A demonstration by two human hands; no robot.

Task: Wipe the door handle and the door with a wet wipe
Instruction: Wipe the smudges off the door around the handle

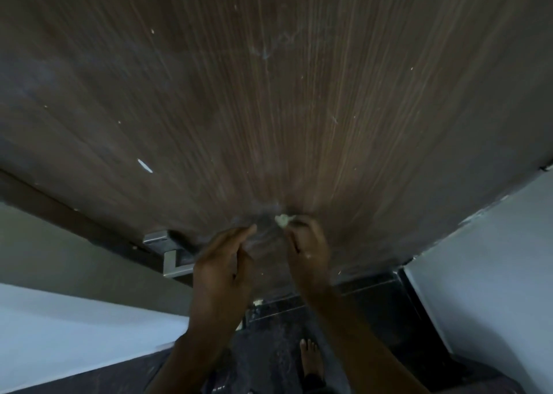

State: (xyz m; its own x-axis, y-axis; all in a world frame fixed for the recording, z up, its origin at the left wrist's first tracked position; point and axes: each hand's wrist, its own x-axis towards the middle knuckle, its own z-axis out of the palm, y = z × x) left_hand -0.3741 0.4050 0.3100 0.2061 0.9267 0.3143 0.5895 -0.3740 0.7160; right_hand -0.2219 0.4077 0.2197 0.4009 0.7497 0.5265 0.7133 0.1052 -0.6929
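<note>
My right hand pinches a small crumpled wipe in its grip and presses it against the door, low on the brown wood-grain panel. My left hand is beside it, fingers straight and together, their tips touching the door. The metal handle is just left of my left hand, at the door's edge. White flecks and pale smears mark the panel. Below, one bare foot stands on the dark floor.

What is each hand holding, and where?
The right hand pinches the balled-up wet wipe at its lower end, against the door. The left hand holds nothing.
</note>
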